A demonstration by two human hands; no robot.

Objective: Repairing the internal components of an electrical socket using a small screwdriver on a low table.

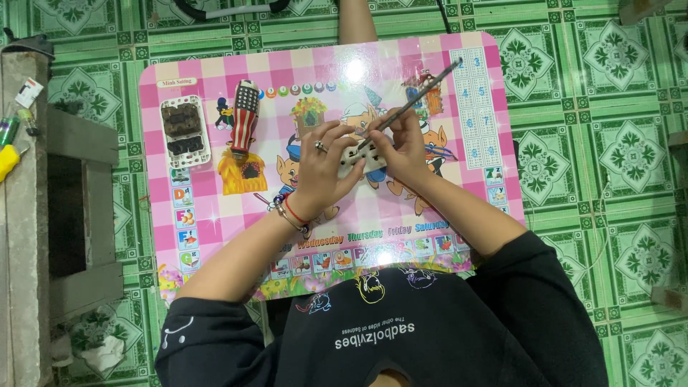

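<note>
Looking down, we see our left hand (324, 163) curled over a white socket (356, 159), gripping it from the left side and pressing it against the pink table (473, 201). Our right hand (403, 147) closes around a thin metal tool (419, 97), whose long shaft slants up and to the right while its lower tip meets the socket between our fingers. The socket sits near the middle of the table, mostly hidden under both hands.

Left of our hands lies a screwdriver (244, 118) with a striped red-and-white handle, pointing up and down. Just beside it, further left, rests a second socket plate (184, 130), white with dark openings, lying flat. Both are well apart from the socket we hold. A ring shows on our left hand and red bracelets (290, 213) circle that wrist. Green patterned floor tiles (588, 107) surround the table.
</note>
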